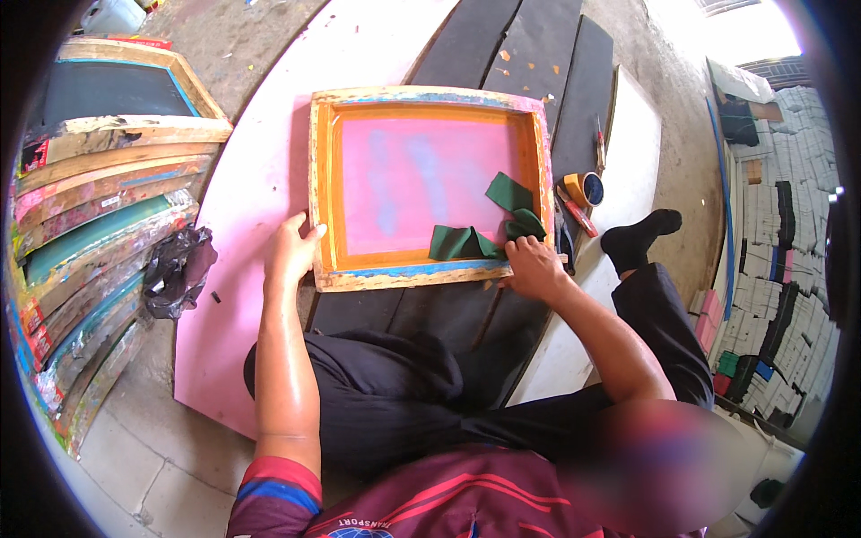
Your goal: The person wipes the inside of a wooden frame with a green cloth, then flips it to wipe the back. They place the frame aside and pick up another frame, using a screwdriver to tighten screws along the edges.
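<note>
A wooden screen-printing frame [334,188] with a pink mesh and orange taped border lies flat in front of me on dark boards. My left hand [289,251] grips the frame's near left edge. My right hand [531,265] rests on the near right corner and pinches a dark green cloth [466,240] that trails across the mesh toward the right side.
A stack of several worn wooden frames [99,224] stands at the left. A black plastic bag [178,269] lies beside it. A pink board [242,188] lies under the dark boards [529,49]. A tape roll [585,188] and a red-handled tool [576,213] lie right of the frame. My socked foot [639,238] is at the right.
</note>
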Demonstrator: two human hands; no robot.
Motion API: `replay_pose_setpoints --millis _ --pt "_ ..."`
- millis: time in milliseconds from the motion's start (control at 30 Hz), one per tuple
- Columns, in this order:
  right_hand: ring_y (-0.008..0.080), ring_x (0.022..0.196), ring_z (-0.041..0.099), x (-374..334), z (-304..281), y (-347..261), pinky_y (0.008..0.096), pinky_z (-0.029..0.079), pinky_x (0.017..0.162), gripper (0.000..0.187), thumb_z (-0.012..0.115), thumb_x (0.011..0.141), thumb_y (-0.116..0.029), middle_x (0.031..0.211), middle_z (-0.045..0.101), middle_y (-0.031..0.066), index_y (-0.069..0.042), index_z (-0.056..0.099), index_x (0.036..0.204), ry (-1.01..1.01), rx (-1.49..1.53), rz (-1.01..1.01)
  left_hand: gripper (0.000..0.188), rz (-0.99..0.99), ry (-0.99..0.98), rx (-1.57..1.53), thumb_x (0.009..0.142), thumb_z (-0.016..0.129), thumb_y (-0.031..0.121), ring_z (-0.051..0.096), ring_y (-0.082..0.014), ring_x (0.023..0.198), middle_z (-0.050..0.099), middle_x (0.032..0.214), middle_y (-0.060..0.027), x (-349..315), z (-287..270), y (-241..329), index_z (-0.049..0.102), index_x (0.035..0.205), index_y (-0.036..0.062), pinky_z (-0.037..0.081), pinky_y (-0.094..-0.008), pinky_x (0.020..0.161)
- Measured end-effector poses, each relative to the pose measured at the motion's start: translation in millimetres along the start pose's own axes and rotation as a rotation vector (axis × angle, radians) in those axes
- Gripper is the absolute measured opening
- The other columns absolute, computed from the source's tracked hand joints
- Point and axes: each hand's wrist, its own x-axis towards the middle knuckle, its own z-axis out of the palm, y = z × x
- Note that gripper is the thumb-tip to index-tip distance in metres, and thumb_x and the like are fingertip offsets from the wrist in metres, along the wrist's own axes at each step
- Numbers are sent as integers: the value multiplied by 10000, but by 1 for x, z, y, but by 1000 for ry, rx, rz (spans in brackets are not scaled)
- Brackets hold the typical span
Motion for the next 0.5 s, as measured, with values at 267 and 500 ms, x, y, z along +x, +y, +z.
replay_pose_setpoints --millis 267,500 --pt "380 1263 672 6 8 11 488 553 1070 813 926 781 -580 1252 713 201 5 636 1267 -47 136 14 688 24 -7 -28 1015 779 366 631 -385 1420 645 1507 -283 13 7 -18 587 1544 -31 486 -470 1184" --pt "412 1233 658 9 28 18 508 527 1096 823 960 739 -557 1241 698 208 11 642 1243 12 264 -50 667 17 9 10 1022 766 384 644 -391 1402 659 1494 -272 9 5 -9 606 1530 -19 493 -477 1176"
